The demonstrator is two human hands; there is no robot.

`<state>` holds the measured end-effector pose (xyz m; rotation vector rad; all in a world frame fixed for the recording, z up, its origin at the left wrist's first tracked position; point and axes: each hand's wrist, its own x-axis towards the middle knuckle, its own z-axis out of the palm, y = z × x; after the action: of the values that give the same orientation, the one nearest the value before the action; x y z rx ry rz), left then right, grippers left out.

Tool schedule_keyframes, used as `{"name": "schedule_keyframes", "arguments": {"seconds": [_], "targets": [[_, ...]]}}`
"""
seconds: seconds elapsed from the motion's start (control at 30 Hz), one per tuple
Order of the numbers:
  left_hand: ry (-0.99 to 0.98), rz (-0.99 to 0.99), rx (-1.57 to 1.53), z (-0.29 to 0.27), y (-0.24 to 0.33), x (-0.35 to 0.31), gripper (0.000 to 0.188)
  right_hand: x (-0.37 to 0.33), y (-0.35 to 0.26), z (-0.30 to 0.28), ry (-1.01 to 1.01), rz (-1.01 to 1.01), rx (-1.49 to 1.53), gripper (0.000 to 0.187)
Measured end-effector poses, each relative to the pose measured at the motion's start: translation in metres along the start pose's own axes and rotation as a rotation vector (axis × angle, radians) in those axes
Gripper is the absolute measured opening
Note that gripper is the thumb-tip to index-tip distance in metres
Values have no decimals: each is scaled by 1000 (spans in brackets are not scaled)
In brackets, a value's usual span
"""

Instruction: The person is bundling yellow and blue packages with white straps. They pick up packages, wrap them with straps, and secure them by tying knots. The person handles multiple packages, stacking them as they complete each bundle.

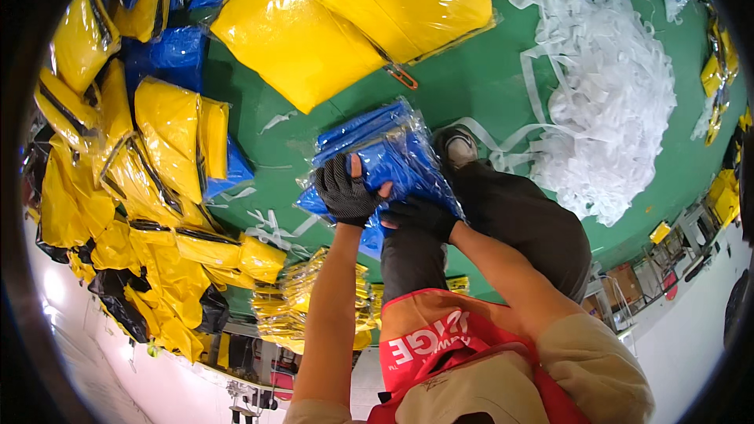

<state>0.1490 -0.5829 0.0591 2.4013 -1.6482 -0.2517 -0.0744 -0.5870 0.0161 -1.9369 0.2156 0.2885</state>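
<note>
A clear-wrapped packet of folded blue sheeting [400, 149] rests by my knee, its wrapping creased and shiny. At its left side, my left hand [343, 195], in a dark fingerless glove with bare fingertips, is closed on the packet with the thumb toward the middle. My right hand [422, 216], in a black glove, lies across the packet's near edge, fingers stretched to the left and touching it. Part of that edge is hidden beneath both hands.
Large yellow wrapped packets [353, 16] lie ahead, with an orange cutter [401, 76] at their edge. Yellow and blue packets [169, 133] are heaped at left. A tangled pile of white strips [605, 110] spreads at right, one strip reaching my shoe [457, 146].
</note>
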Motion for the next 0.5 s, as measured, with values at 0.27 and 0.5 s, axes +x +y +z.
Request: {"name": "schedule_keyframes", "arguments": {"seconds": [0.27,0.5], "targets": [[-80,-13,-24,-10,1,-3,72,41,-79,-92,864,719,-190,74],[-59,-22,-99,17,-14,-4,65,74,-17,-39,1063,858,-97,81]]}}
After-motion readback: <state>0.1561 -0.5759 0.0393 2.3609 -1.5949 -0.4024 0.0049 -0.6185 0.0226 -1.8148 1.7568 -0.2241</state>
